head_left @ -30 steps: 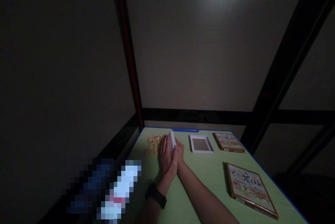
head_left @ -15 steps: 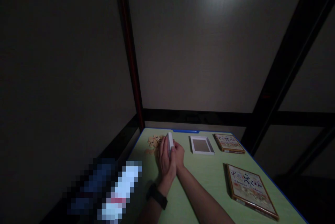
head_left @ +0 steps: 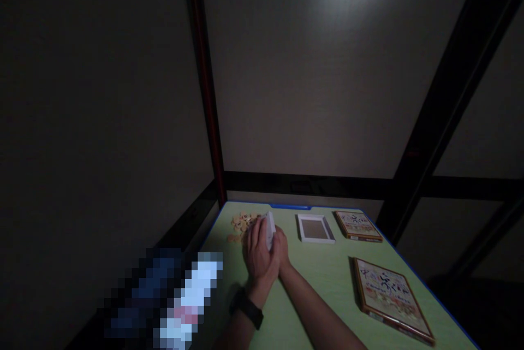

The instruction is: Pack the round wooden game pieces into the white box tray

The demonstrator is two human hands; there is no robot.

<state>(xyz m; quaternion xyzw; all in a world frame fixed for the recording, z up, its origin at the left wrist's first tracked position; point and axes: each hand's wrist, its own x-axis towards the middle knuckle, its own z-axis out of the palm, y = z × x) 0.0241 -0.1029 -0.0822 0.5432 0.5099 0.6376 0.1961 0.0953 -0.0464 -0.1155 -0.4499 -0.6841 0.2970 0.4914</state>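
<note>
Both hands are closed around a small white box (head_left: 269, 229), which is held on a slant just above the table. My left hand (head_left: 257, 254), with a dark watch at its wrist, lies over the box's near left side. Fingers of my right hand (head_left: 282, 245) wrap its right side. Much of the box is hidden by the hands, and I cannot see what is inside. Just beyond my left fingers, a heap of round wooden game pieces (head_left: 242, 222) lies loose on the table, partly covered by the hand.
An open white box part (head_left: 331, 239) with a brown inside lies right of my hands on the green table (head_left: 327, 290). Two flat game boxes with printed lids, one far (head_left: 357, 225) and one near (head_left: 395, 298), lie along the right side. A wall stands behind.
The white box has tipped over in my hands, so more of its broad white face shows. My left hand has turned, with its back now facing up more.
</note>
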